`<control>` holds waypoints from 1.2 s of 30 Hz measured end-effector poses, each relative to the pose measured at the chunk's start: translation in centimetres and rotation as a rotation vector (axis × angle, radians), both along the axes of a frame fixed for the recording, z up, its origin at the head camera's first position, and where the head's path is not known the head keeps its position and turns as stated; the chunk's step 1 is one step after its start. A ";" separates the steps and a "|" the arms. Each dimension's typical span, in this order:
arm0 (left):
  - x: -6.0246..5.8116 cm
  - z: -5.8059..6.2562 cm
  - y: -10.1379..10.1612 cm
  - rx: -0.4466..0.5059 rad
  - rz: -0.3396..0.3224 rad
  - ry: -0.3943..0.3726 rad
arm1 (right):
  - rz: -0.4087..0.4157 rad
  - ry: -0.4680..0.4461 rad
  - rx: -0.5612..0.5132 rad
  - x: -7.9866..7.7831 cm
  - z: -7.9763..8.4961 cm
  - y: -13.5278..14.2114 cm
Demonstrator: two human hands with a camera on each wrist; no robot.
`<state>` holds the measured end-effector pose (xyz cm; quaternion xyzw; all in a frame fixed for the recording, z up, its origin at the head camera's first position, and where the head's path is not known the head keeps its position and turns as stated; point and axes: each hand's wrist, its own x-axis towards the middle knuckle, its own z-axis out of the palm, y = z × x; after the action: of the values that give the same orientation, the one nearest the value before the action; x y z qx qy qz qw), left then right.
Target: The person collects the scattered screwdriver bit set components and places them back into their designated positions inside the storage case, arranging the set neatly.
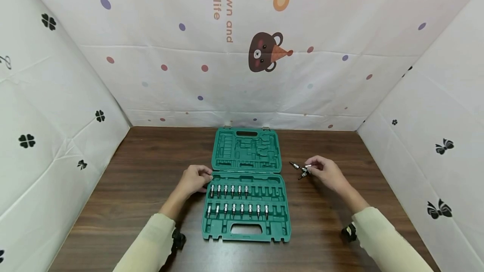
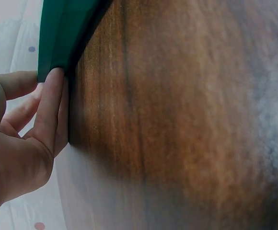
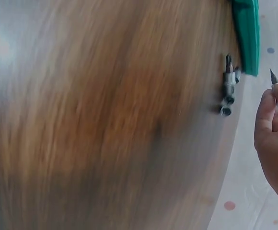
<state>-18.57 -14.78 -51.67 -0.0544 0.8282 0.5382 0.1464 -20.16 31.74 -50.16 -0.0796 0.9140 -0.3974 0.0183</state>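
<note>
An open green tool case (image 1: 277, 226) lies on the table, its lid folded back. Bit sockets (image 1: 232, 211) stand in two rows in the near half, with unfilled slots to their right. My left hand (image 1: 194, 178) pinches the case's left edge near the hinge, thumb on top and fingers along the side wall. Right of the case, my right hand (image 1: 327, 173) holds a bit socket (image 3: 274, 77) between thumb and fingertips, its dark tip pointing out. Several loose bit sockets (image 3: 229, 86) lie together on the table beneath that hand.
The dark wooden table (image 1: 143, 205) runs back to a patterned cloth wall (image 1: 170, 83), with cloth sides (image 1: 56, 95) at left and right. The case lid (image 1: 246, 166) has moulded recesses and lies flat toward the back wall.
</note>
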 end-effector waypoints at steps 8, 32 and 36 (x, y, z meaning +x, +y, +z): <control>0.1 0.1 0.0 -0.008 0.005 0.005 | 0.062 0.003 -0.048 0.2 0.0 -1.4; 0.2 0.1 0.1 -0.005 0.001 0.001 | 0.230 -0.095 -0.158 1.6 1.0 -7.5; 0.1 0.2 0.1 -0.003 0.001 0.000 | 0.250 -0.114 -0.161 1.7 1.1 -8.4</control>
<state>-18.42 -14.65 -51.51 -0.0549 0.8290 0.5371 0.1460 -18.48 23.34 -49.02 -0.1711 0.8597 -0.4678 0.1129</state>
